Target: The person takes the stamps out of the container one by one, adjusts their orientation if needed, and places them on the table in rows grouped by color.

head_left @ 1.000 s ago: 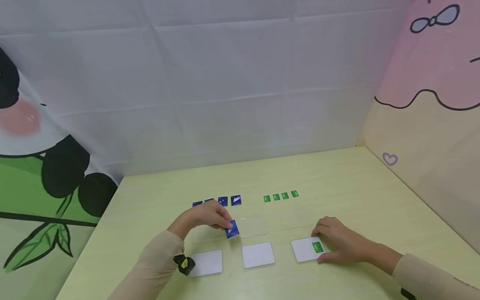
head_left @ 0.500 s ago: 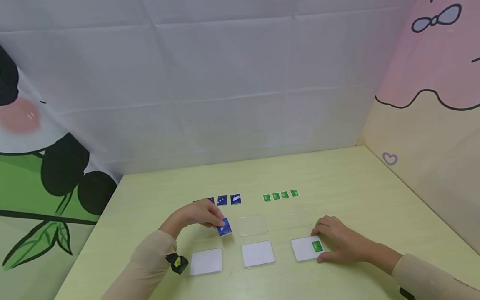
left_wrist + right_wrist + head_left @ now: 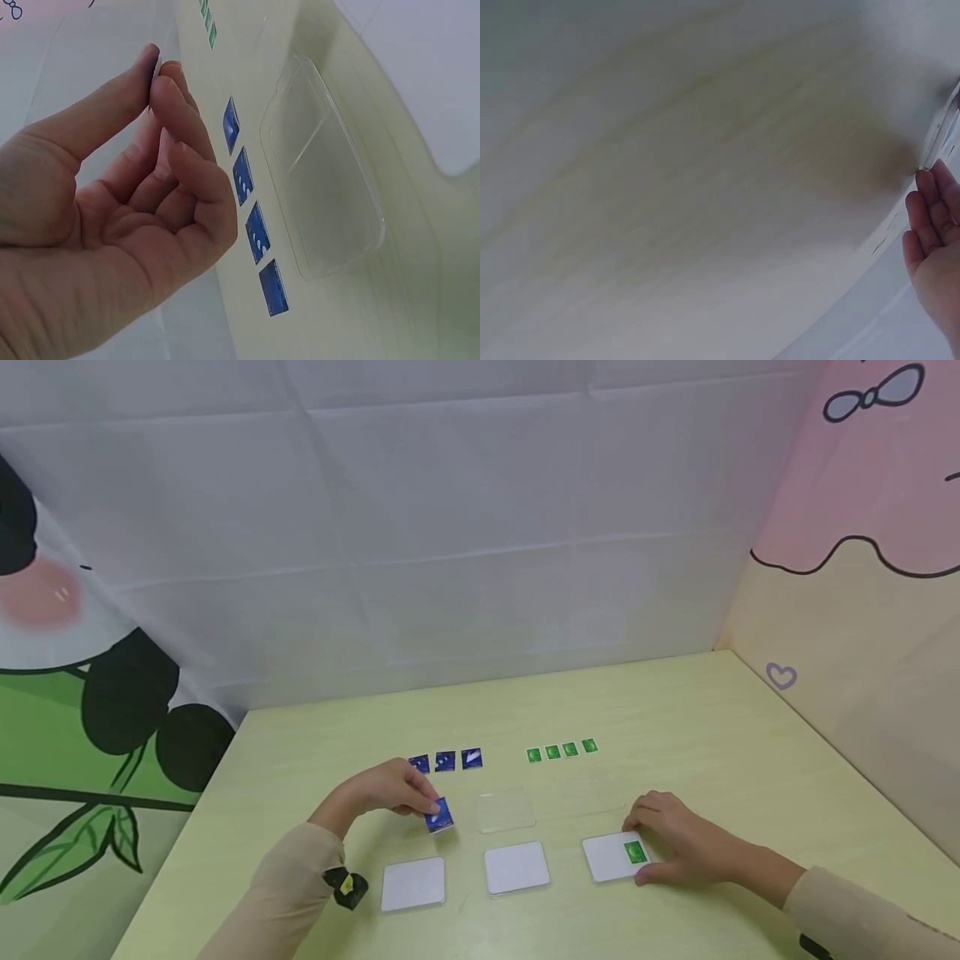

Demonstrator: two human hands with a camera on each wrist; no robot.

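My left hand point(image 3: 386, 789) pinches a small blue card point(image 3: 439, 816) between thumb and fingertips, raised above the table. In the left wrist view that card point(image 3: 155, 73) shows nearly edge-on. Beyond the hand lies a row of small blue cards point(image 3: 446, 761), partly hidden by the hand in the head view. My right hand point(image 3: 682, 837) holds the right end of a white card stack point(image 3: 606, 858), thumb at the near edge and fingers at the far edge. A small green card point(image 3: 635, 852) lies on its right part. In the right wrist view the fingers point(image 3: 928, 214) touch its rim.
Two more white stacks point(image 3: 517, 868) point(image 3: 413, 884) lie to the left. Clear plastic lids point(image 3: 506, 811) rest behind them, one plain in the left wrist view point(image 3: 322, 172). Several small green cards point(image 3: 570, 749) form a row farther back. A white cloth point(image 3: 465, 527) hangs behind the table.
My left hand has moved left with the blue card, away from the middle clear lid, slowing lately. My right hand and the white stack with the green card have stayed put.
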